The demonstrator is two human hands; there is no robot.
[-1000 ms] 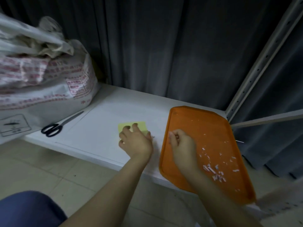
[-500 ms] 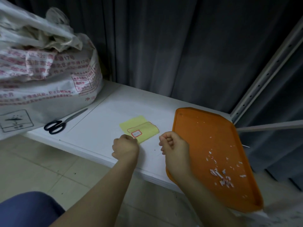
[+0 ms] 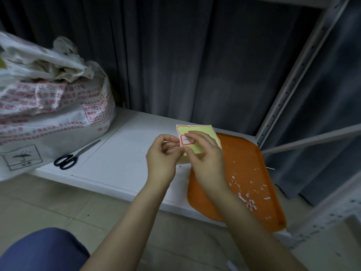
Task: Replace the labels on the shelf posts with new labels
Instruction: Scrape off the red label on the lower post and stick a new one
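A yellow label sheet (image 3: pixel 203 132) is lifted above the white shelf board (image 3: pixel 121 161), held between both hands. My left hand (image 3: pixel 163 159) pinches its left edge. My right hand (image 3: pixel 207 159) grips the sheet with its thumb under it and fingertips resting on a red-bordered white label (image 3: pixel 187 141) still on the sheet. A grey perforated shelf post (image 3: pixel 293 75) rises at the right.
An orange tray (image 3: pixel 254 173) with several torn label scraps (image 3: pixel 248 200) lies on the shelf at the right, overhanging the front edge. Black scissors (image 3: pixel 67 160) lie at the left beside a large printed white sack (image 3: pixel 48 114). A dark curtain hangs behind.
The yellow sheet lay on the shelf a moment ago. Both hands have picked it up and raised it toward the tray side, and the fingers of the right hand now touch the red-bordered label.
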